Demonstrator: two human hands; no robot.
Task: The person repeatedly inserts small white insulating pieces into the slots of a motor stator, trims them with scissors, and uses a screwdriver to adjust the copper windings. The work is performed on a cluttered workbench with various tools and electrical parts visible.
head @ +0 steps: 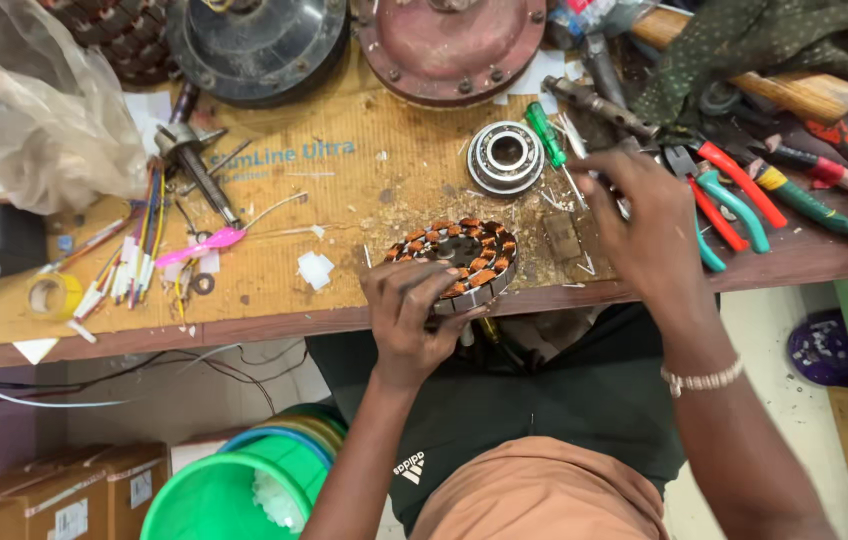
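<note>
Crinkled clear plastic bag (34, 100) lies at the far left of the wooden workbench (364, 190), above a roll of yellow tape (54, 295) and a bundle of coloured wires (134, 250). Just right of the wires, a metal shaft (194, 160) rests on the brown cardboard sheet that covers the bench top. Two round motor housings, one dark (259, 45) and one reddish (449, 40), sit along the back edge.

At the front edge, the left hand (414, 310) is closed around the near rim of the copper-wound stator (459, 260), fingers curled over its side and thumb beneath; the stator lies flat, partly over the bench edge. Behind it, well clear, sits a steel ball bearing (506, 155), and a green-handled screwdriver (547, 135) lies just beside the bearing.

Further right, the right hand (649, 235) hovers over the bench with its fingers bent downward; whether it pinches anything cannot be told, as the fingertips are blurred. Beside that hand lie pliers with red and teal handles (729, 200), and more red-and-green handled tools (824, 185) spread to the far right. Below the bench, a green bucket (229, 495) stands at the person's left knee.
</note>
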